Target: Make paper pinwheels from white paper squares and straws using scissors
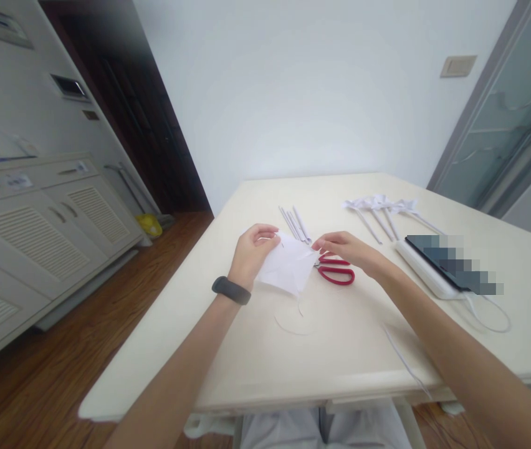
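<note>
Between my two hands I hold up a square of white paper [287, 265], tilted above the table, with crease lines or cuts toward its corners. My left hand [252, 249], with a dark band on the wrist, pinches its upper left edge between thumb and fingers. At the right corner, the fingertips of my right hand [344, 247] are closed on the paper. Red-handled scissors [336, 274] lie just below my right hand, their blades mostly hidden behind the paper. A thin white strip [293, 330] curls on the table under the paper.
Several rolled white paper sticks [296, 223] lie behind the paper. Farther right are several paper pinwheels on sticks [377, 204]. A dark phone rests on a white block [427, 271] with a cable. Another thin strip [406, 362] lies near the table's [340, 374] front edge.
</note>
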A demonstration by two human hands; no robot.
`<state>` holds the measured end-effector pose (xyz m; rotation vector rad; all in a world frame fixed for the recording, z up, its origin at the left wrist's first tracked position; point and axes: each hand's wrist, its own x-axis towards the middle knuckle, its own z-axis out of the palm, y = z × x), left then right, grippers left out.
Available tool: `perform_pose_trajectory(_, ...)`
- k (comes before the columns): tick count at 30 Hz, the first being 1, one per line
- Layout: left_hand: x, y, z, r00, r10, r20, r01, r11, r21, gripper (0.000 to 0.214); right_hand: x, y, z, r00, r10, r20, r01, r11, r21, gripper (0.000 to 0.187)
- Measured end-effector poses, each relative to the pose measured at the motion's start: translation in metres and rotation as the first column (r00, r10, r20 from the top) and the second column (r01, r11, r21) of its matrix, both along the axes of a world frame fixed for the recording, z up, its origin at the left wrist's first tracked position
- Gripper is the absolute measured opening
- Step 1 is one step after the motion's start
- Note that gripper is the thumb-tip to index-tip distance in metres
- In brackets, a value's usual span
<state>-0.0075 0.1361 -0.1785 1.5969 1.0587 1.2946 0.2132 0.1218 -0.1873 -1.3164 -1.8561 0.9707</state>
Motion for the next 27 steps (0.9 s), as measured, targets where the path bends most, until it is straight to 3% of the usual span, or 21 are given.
perform_pose_trajectory(5,-0.0005,0.0016,-0.0017,1.000,0.011,0.020,-0.011,1.000,-0.018,0.022,-0.0056,-0.0065,0.0015,0.991,0.077,-0.113,-0.084,0.995,-0.057,0.032)
perform_pose_trajectory(11,0.0001,0.0014,-0.0004,1.000,-0.012,0.022,0.013,0.999,-0.046,0.024,-0.0068,-0.0050,-0.0018,0.984,0.040,-0.174,-0.050,0.997,-0.052,0.026)
perform_pose_trajectory(27,-0.0010,0.0004,-0.0006,0.997,-0.079,0.012,0.080,0.995,-0.052,0.029,-0.0092,-0.0007,-0.0034,0.984,-0.096,-0.149,0.120,0.980,0.160,0.020)
